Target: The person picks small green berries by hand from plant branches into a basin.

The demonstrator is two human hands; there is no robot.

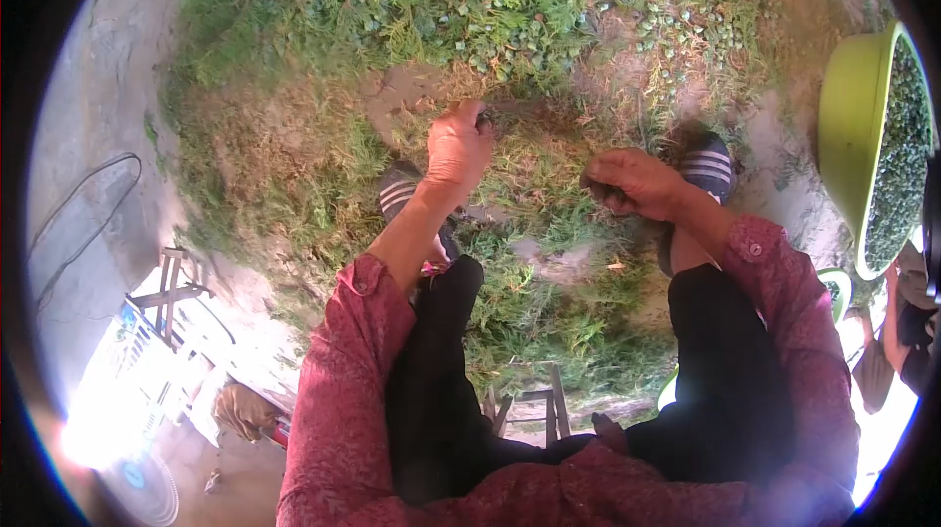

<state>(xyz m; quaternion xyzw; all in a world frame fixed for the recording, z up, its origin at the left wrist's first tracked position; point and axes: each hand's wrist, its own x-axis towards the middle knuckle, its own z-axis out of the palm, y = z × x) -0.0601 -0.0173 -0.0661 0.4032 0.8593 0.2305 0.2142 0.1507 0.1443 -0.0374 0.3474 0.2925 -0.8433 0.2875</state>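
Note:
My left hand (459,147) is closed, its knuckles up, above a litter of loose evergreen sprigs (529,159) between my feet. Something dark shows by its fingertips, too small to name. To its right, my right hand (632,182) hovers over the same litter with fingers curled and pressed together. What it holds, if anything, is hidden. Beyond both hands lies a heap of cut evergreen branches (412,7) with clusters of small pale green cones (510,22).
A lime-green basin (851,125) full of small green cones (897,164) stands at the right. Striped shoes (706,166) flank the litter. A small stool (529,409) is below, a cable (88,179) lies at left, and another person's arm (890,321) shows far right.

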